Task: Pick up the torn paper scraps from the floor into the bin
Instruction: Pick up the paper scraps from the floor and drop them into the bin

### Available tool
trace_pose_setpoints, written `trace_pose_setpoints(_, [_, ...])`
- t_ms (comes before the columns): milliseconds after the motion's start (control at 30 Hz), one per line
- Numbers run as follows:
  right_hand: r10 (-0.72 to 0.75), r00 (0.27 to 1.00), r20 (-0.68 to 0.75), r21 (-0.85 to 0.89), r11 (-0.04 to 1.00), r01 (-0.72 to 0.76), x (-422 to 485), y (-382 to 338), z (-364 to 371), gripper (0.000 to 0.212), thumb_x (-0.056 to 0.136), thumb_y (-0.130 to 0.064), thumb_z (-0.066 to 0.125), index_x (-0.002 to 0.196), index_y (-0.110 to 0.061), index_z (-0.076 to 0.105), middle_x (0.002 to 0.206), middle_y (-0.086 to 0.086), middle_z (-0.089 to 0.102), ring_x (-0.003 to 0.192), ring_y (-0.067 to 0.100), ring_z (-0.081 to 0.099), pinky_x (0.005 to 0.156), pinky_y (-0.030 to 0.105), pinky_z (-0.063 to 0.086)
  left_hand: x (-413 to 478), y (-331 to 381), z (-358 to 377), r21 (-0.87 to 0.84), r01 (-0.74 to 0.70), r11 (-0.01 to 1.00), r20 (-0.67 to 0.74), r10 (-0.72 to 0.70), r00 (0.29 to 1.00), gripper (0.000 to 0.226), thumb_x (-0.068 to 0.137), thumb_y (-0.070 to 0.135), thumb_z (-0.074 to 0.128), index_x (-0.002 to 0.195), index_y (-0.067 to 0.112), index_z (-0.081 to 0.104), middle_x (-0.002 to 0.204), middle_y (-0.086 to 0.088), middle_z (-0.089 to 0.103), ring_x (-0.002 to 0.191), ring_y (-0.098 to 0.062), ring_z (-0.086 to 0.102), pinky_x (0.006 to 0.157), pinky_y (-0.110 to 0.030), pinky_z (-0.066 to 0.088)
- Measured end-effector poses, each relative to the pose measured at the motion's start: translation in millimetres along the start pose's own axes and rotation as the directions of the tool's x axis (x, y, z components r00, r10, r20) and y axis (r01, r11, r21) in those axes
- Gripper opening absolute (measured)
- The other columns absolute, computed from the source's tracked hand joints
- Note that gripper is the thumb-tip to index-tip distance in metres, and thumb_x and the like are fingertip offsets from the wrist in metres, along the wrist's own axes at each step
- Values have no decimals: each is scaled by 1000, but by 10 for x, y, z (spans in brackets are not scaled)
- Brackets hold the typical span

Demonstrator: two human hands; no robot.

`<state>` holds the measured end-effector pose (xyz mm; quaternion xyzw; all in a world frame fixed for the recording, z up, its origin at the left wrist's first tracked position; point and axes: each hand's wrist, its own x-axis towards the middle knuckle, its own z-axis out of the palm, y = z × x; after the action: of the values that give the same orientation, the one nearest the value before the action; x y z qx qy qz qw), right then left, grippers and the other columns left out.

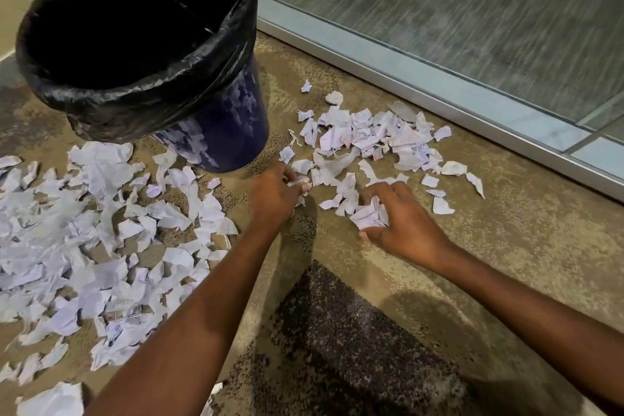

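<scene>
11 o'clock: bin (229,132), liner mouth open, near enough for short drops. Scraps lay on the floor (506,246) in two spreads: big pile (67,230) at 9 o'clock, smaller cluster (371,135) at 1 o'clock. Right grip (401,223) clenched round a wad (369,214), probably hoarding a handful to save trips. Left grip (273,196) pinched a scrap (300,181) near the bin's base. Most paper not yet binned.

Left hand (273,196), right hand (401,219) — both bare, forearms bare to frame edge; nails seemingly short, blurred.
</scene>
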<state>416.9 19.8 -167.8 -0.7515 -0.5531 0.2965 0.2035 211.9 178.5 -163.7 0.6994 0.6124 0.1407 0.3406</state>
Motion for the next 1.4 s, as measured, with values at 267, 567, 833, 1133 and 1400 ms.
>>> trace_pose_setpoints(267, [8, 997, 74, -61, 998, -4, 166, -192, -7, 107, 80, -41, 92, 163, -38, 25, 132, 3, 43, 108, 24, 58, 86, 44, 58, -137, -20, 47, -50, -65, 997, 29, 67, 997, 12, 92, 30, 80, 86, 23, 72, 80, 9, 72, 73, -7, 65, 64, -26, 49])
trace_pose_setpoints(567, [-36, 996, 82, 160, 987, 22, 360, -233, 135, 60, 84, -25, 87, 137, -32, 61, 117, 1, 53, 105, 18, 56, 76, 19, 42, -358, 72, 212, -290, 2, 957, 113, 32, 993, 13, 90, 23, 82, 86, 24, 70, 92, 2, 74, 86, -19, 71, 81, -50, 63])
trace_pose_setpoints(833, [36, 994, 104, 547, 833, -87, 289, -223, 115, 34, 85, 2, 86, 109, -13, 67, 125, 12, 66, 84, 22, 78, 67, 32, 66, -495, 79, 183, -555, 148, 819, 209, -34, 977, 9, 95, 18, 78, 94, 13, 71, 90, -7, 77, 77, -14, 69, 71, -36, 58])
trace_pose_setpoints(1133, [17, 999, 29, 649, 760, -32, 113, -462, -159, 33, 83, 1, 87, 104, -18, 70, 107, 11, 76, 98, 41, 75, 83, 60, 65, -644, 333, 6, -672, 184, 717, 245, -18, 969, 17, 97, 14, 75, 108, 2, 68, 95, -11, 74, 78, -12, 68, 62, -21, 55])
trace_pose_setpoints(1400, [-44, 996, -73, 606, 791, 80, 77, -943, -669, 37, 81, 0, 88, 109, -15, 69, 113, 8, 75, 103, 33, 75, 92, 58, 62, -745, 715, -453, -787, 62, 614, 145, 86, 986, 19, 100, 13, 72, 112, 0, 65, 112, -27, 70, 81, -23, 73, 72, -43, 66])
